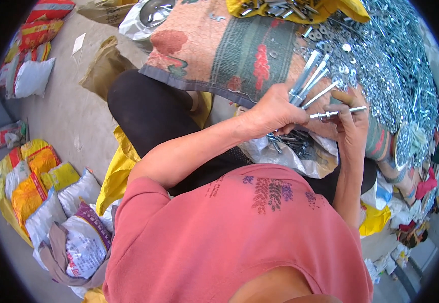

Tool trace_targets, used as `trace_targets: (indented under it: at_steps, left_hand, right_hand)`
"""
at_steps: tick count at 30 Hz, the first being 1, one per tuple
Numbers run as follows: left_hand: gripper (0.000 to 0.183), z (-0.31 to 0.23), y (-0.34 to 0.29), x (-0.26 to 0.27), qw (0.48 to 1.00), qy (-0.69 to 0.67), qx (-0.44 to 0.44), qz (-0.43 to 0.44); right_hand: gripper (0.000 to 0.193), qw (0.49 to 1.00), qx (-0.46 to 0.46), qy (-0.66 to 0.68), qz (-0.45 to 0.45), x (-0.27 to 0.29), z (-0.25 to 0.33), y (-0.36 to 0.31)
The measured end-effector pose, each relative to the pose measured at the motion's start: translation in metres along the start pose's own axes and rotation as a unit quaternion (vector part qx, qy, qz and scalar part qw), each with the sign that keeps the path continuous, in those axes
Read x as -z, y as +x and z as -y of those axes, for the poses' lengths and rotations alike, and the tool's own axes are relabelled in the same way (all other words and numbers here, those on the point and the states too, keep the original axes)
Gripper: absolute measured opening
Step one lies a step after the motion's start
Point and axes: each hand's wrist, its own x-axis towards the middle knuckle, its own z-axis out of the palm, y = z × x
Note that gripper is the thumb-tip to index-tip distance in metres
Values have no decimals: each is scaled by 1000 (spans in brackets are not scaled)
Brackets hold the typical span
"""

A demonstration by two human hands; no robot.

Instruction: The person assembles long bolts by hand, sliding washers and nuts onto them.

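Several long, shiny metal bolts fan upward out of my left hand, whose fingers are wrapped round their lower ends. Close beside it, my right hand pinches one bolt lying nearly level, with a nut and what looks like a washer along it. The left end of that bolt reaches close to my left fingers; whether they touch it I cannot tell. Under both hands, a white sack in my lap is open, with dark metal bolts inside.
A patterned quilt bears a big heap of washers, nuts and bolts. On it, a yellow sack holds metal sleeves. A metal bowl stands at the far left. Filled sacks line the floor at left.
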Motion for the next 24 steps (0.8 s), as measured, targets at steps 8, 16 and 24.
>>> trace_targets:
  at_steps: [8, 16, 24]
  left_hand:
    - [27, -3, 6, -9, 1000, 18, 5, 10]
    - [22, -4, 14, -14, 998, 48, 22, 21]
    - [18, 0, 24, -10, 998, 28, 43, 40]
  right_hand:
    - [43, 1000, -3, -3, 23, 15, -2, 1]
    - [45, 998, -4, 57, 38, 34, -16, -2]
    - [41, 988, -82, 100, 82, 55, -4, 1]
